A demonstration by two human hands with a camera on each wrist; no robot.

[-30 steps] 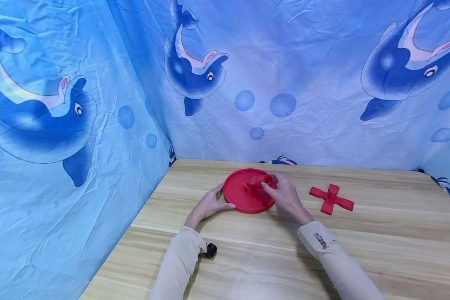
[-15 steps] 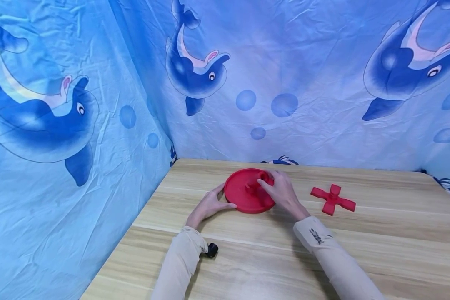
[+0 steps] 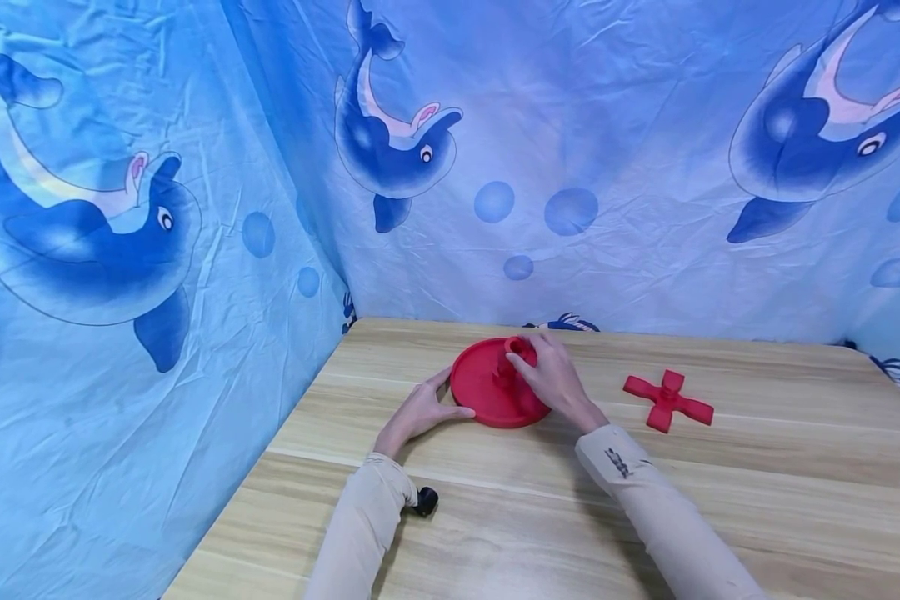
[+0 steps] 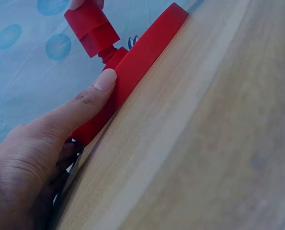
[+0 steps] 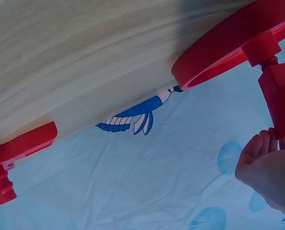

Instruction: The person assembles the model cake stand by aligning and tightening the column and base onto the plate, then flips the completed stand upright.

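The red post (image 4: 92,29) stands roughly upright between the two hands, over the middle of the red disc (image 3: 474,390). Its narrow neck (image 4: 108,54) shows just above the disc's collar (image 5: 261,48). The right hand (image 3: 555,377) pinches the post near its top end. The left hand (image 3: 422,408) grips the disc's rim on its own side, thumb against the edge. The disc lies on the wooden table (image 3: 510,517), ahead of both wrists.

To the right of the right hand, well apart from it, a red cross (image 3: 667,400) lies with a ridged peg (image 5: 2,184) at its centre. A small black piece (image 3: 424,502) sits at the left cuff (image 3: 386,475). Beyond the hands hangs a blue dolphin-print curtain (image 3: 622,283).
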